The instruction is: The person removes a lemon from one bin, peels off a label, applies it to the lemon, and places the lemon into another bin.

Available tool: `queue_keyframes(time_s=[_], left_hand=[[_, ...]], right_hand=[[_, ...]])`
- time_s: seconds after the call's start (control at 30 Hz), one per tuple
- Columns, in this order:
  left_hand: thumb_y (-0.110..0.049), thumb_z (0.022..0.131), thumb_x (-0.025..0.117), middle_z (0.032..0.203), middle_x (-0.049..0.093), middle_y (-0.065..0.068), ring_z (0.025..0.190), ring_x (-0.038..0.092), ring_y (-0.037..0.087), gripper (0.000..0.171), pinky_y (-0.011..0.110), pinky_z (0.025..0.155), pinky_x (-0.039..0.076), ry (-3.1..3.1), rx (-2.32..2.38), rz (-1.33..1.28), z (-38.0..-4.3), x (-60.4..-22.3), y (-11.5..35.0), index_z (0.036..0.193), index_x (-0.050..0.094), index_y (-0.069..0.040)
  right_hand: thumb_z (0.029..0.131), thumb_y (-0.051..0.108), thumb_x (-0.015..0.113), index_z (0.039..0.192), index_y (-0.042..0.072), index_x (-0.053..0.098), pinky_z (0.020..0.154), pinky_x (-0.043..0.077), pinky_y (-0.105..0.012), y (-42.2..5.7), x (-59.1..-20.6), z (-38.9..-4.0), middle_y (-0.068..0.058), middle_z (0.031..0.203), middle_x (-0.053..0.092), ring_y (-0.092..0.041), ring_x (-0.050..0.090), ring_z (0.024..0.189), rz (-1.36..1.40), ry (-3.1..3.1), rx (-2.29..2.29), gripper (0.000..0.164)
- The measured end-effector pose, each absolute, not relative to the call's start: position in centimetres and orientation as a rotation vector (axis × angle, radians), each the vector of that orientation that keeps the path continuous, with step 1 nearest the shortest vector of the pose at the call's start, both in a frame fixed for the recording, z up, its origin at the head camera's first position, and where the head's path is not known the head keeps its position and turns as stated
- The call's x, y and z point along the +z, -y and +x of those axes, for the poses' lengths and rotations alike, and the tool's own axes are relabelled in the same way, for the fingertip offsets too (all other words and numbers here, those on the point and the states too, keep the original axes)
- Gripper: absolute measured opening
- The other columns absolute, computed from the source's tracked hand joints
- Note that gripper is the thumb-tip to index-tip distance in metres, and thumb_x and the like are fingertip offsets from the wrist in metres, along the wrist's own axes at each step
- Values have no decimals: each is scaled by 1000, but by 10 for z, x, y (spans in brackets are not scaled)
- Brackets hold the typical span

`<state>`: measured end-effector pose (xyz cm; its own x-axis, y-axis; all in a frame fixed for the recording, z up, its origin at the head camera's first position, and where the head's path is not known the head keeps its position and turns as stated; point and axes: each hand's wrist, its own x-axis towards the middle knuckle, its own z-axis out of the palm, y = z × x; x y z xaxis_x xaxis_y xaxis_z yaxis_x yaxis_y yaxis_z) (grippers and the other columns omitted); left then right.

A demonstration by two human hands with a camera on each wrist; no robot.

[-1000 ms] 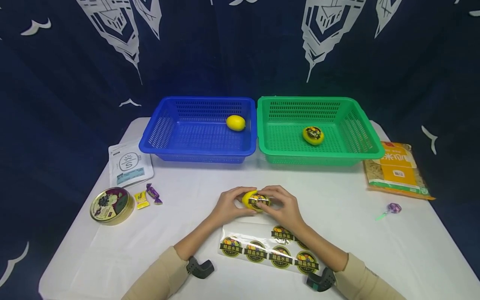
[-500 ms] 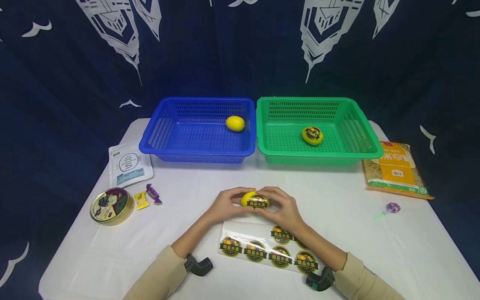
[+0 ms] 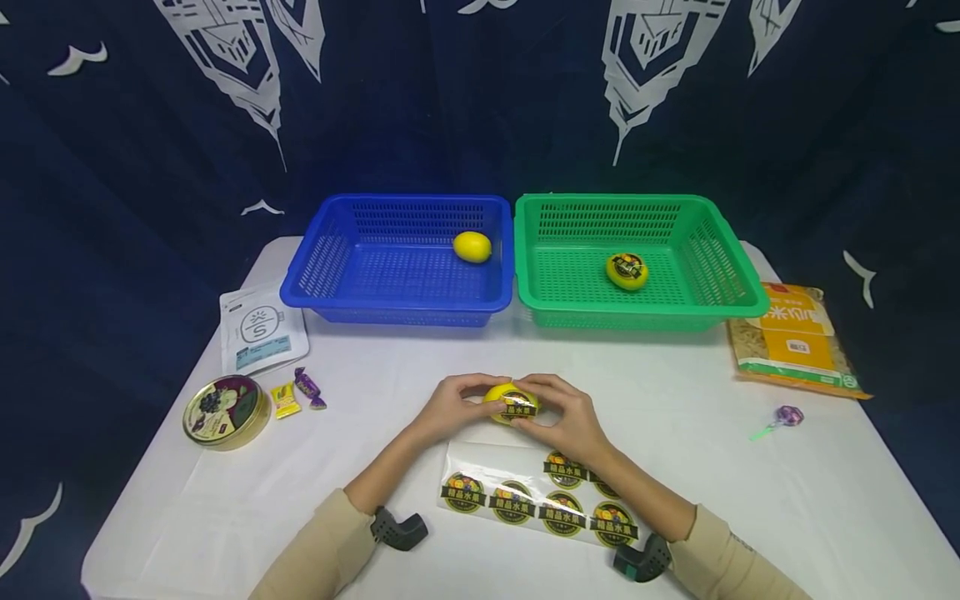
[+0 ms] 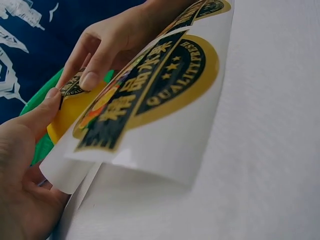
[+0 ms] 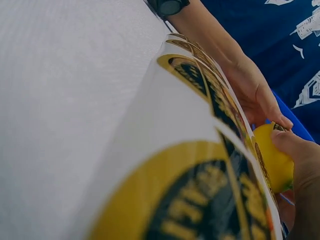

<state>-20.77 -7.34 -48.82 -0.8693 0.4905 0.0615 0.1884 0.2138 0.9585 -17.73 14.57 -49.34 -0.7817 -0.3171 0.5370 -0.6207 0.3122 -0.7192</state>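
Between both hands, above the table's middle, is a yellow lemon [image 3: 497, 392] bearing a round black-and-gold fruit sticker [image 3: 519, 407]. My left hand [image 3: 448, 408] grips its left end, the thumb lying over the sticker's left edge. From the right, my right hand [image 3: 572, 421] holds the other end, its thumb at the sticker's lower edge. In the left wrist view the lemon [image 4: 70, 117] is partly hidden by the curled sticker sheet [image 4: 165, 130]. The right wrist view shows the lemon [image 5: 275, 160] beyond that sheet. Several matching stickers remain on the sheet, just below the hands.
A blue basket [image 3: 397, 317] with a lemon [image 3: 472, 247] stands behind, beside a green basket [image 3: 637, 321] with a stickered lemon [image 3: 627, 272]. At left lie a white pouch [image 3: 262, 329], round tin [image 3: 227, 412] and two candies [image 3: 286, 401]; at right, a food bag [image 3: 795, 342] and lollipop [image 3: 788, 416].
My right thumb has slid off the sticker's face to its lower edge. The left thumb has moved up from the lemon's underside onto the sticker's left part. The baskets stay put.
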Motion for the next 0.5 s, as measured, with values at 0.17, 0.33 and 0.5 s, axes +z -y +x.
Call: queue_keyframes(time_s=[0.17, 0.33, 0.5], left_hand=[[-34, 77, 75, 111, 65, -4, 96, 61, 12, 43, 28, 84, 51, -2228, 1719, 616, -209, -491, 74, 116, 65, -19], [-26, 80, 73, 113, 64, 2, 97, 61, 16, 42, 29, 84, 51, -2227, 1707, 621, -206, -483, 73, 118, 63, -12], [-16, 80, 73, 114, 63, 6, 99, 60, 18, 41, 31, 88, 49, -2233, 1698, 633, -208, -483, 73, 119, 62, -8]], right_hand=[[71, 16, 81, 126, 7, 56, 98, 42, -29, -148, -493, -175, -7, 123, 56, -23, 52, 114, 833, 2400, 1594, 61], [83, 3, 68, 130, -6, 47, 92, 46, -29, -149, -472, -170, -21, 131, 48, -33, 50, 117, 743, 2413, 2038, 52], [86, 2, 64, 127, -7, 49, 92, 45, -27, -152, -474, -175, -20, 131, 49, -31, 48, 118, 680, 2399, 2156, 45]])
